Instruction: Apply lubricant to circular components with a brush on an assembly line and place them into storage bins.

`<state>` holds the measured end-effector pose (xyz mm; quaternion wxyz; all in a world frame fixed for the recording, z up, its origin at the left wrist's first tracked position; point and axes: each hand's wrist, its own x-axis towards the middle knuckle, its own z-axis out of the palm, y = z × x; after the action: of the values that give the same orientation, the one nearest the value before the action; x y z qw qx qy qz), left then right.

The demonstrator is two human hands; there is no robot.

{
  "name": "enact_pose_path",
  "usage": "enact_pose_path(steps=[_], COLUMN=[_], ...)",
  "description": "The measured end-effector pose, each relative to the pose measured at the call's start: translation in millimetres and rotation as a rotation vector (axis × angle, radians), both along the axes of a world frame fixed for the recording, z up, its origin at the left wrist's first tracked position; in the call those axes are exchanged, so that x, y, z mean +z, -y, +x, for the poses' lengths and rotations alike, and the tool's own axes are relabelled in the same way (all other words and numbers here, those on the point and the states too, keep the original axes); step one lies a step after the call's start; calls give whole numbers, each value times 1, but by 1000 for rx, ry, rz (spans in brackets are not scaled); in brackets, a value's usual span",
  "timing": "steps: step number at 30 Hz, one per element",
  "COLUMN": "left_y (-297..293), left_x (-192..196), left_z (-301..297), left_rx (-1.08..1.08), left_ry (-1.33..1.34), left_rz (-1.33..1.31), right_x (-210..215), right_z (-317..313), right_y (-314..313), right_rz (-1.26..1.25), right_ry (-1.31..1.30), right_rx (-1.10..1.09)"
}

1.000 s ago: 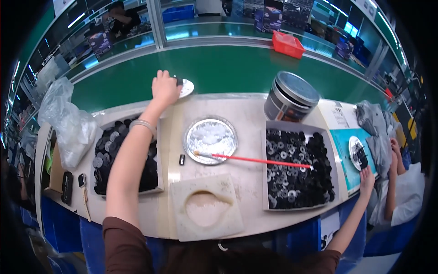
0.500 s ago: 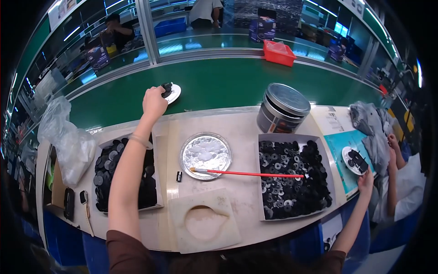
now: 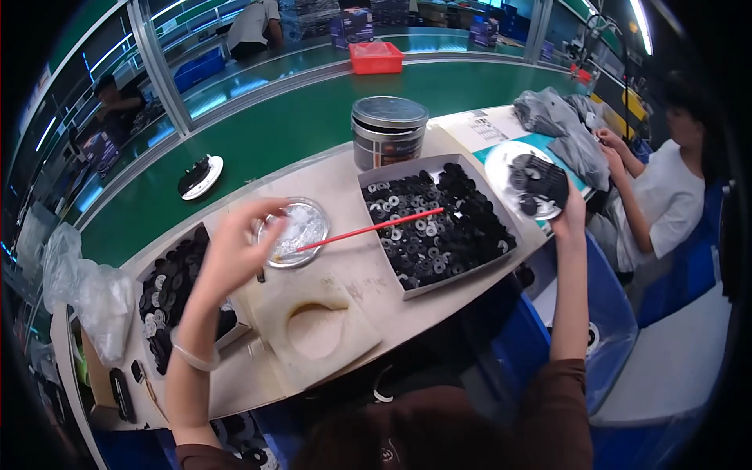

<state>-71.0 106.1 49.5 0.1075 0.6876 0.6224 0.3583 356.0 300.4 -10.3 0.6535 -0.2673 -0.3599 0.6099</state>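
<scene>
My left hand, somewhat blurred, hangs beside a round clear dish of white paste; its thumb and fingers are apart with nothing between them. A red-handled brush lies with its tip at the dish and its handle over a box of small black and grey rings. At the right, my right hand grips a white disc-shaped part with black pieces on its face. A similar white disc with a black piece rests on the green belt at the far left.
A box of black discs sits under my left forearm. In front lies a pale plate with a round hole. Behind stand a metal tin and a red tray. A co-worker sits at the right; blue bins stand below.
My left hand has let go of the white disc on the belt and come back to the dish. My right hand has lifted its disc. The view has turned to the right.
</scene>
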Motion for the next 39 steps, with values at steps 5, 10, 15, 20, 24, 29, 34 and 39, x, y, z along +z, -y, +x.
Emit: enact_pose_path(steps=[5, 10, 15, 20, 24, 29, 34, 39], left_y=[26, 54, 66, 81, 79, 75, 77, 102], left_x=[-19, -26, -37, -26, -32, -33, -41, -35], left_z=[76, 113, 97, 51, 31, -2, -17, 23], left_rx=[-413, -332, -146, -206, -384, -132, 111, 232], left_ry=[672, 1283, 1412, 1484, 1467, 1311, 885, 5], left_rz=[-378, -521, -324, -414, -558, -597, -530, 187], right_x=[25, 13, -4, -10, -2, 3, 0, 7], right_z=[-102, -154, -179, -169, -190, -200, -202, -196], right_y=[93, 158, 190, 174, 166, 160, 170, 175], right_rz=[-66, -81, -8, 127, 4, -34, -11, 362], right_ry=[-14, -15, 33, 387, 321, 734, 839, 1267], right_rx=[247, 319, 482, 713, 718, 939, 980, 708])
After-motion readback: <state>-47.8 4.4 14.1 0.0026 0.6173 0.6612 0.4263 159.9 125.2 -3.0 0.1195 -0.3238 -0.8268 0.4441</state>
